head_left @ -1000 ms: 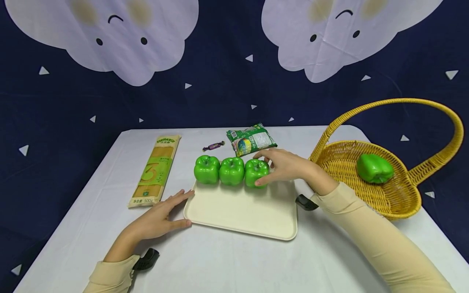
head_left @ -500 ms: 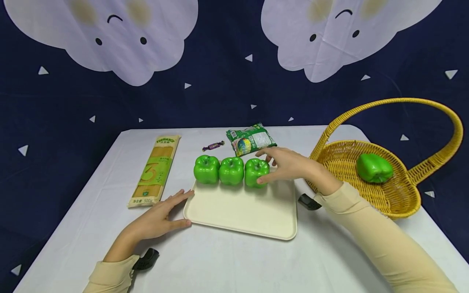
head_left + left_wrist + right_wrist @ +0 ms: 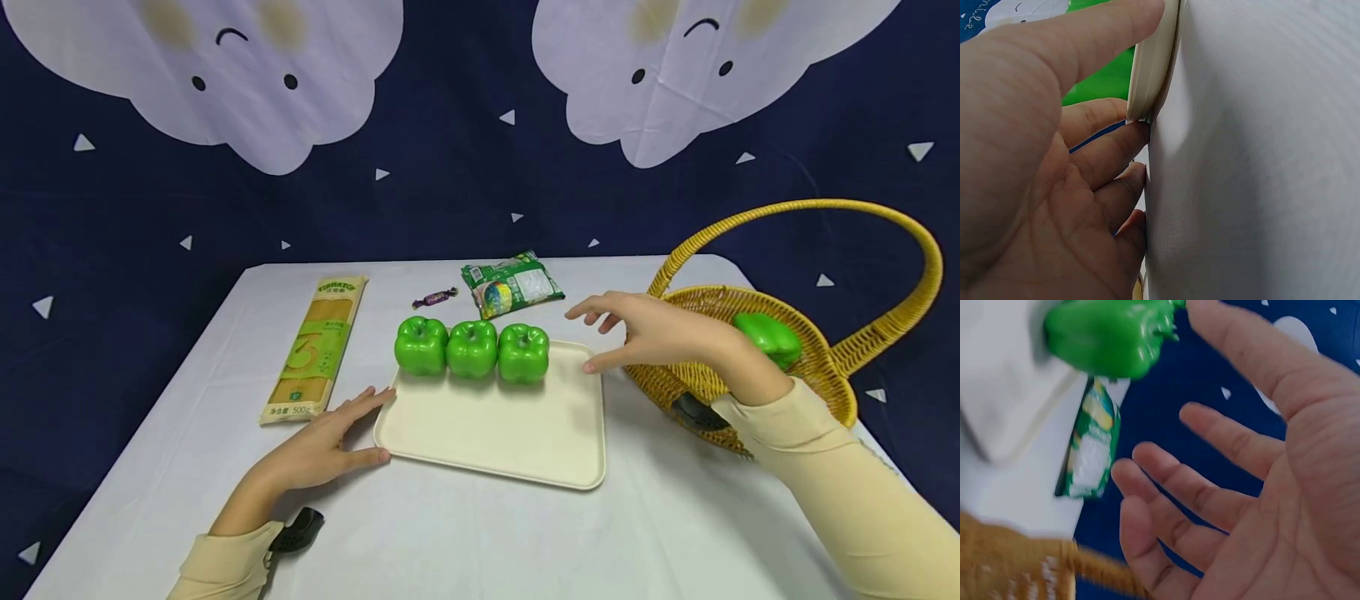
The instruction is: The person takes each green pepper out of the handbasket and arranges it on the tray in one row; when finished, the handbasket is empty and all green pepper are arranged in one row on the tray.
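Observation:
Three green bell peppers stand in a row along the far edge of the cream tray (image 3: 495,433): a left pepper (image 3: 422,347), a middle pepper (image 3: 472,349) and a right pepper (image 3: 523,354). My left hand (image 3: 318,450) rests at the tray's left end, thumb and fingertips at its rim; the left wrist view shows the thumb over the rim (image 3: 1150,69). My right hand (image 3: 660,333) is in the air past the tray's right end, fingers loosely bent and holding nothing. Its forearm overlaps the yellow wicker basket (image 3: 697,300), which holds another green bell pepper (image 3: 768,337), partly hidden.
A long pack of noodles (image 3: 315,350) lies left of the tray. Behind the peppers are a purple wrapped candy (image 3: 435,298) and a green snack bag (image 3: 513,285). The basket's tall handle (image 3: 817,204) arches up at the right. A dark blue cloth hangs behind the table.
My right hand has come away from the right pepper and moved right toward the basket. The peppers stay in place on the tray, and my left hand stays at its edge.

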### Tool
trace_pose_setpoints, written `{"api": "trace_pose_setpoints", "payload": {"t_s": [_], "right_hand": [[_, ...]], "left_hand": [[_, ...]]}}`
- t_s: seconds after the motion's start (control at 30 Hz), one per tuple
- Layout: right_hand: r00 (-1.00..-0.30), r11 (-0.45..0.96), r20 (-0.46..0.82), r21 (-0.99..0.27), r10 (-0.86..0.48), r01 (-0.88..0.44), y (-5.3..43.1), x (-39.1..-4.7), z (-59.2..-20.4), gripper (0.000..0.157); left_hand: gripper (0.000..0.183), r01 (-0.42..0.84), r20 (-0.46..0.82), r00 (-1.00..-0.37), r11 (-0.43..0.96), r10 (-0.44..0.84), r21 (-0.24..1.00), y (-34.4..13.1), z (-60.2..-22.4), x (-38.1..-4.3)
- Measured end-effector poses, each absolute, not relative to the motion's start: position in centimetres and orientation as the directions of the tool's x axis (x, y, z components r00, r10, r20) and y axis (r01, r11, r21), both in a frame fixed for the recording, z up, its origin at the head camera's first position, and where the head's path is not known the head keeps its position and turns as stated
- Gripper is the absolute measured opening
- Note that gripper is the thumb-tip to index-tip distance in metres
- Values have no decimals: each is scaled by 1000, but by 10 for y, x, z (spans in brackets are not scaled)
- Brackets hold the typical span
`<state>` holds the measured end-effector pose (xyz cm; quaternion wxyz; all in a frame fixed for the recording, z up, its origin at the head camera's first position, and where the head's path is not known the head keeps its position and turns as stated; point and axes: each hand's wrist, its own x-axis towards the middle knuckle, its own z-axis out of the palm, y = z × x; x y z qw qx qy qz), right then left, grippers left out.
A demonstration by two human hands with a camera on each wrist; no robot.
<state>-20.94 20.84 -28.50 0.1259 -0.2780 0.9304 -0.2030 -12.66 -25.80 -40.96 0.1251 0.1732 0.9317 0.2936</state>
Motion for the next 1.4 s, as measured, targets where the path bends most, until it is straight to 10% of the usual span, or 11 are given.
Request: {"api": "trace_pose_setpoints", "payload": {"t_s": [1.4], "right_hand": [[-902,897,-232,-349,-364,-272,378,-215,-276,76]], "left_hand": [[86,275,-114,-906,770,408,576,-259,-409,-126]]}}
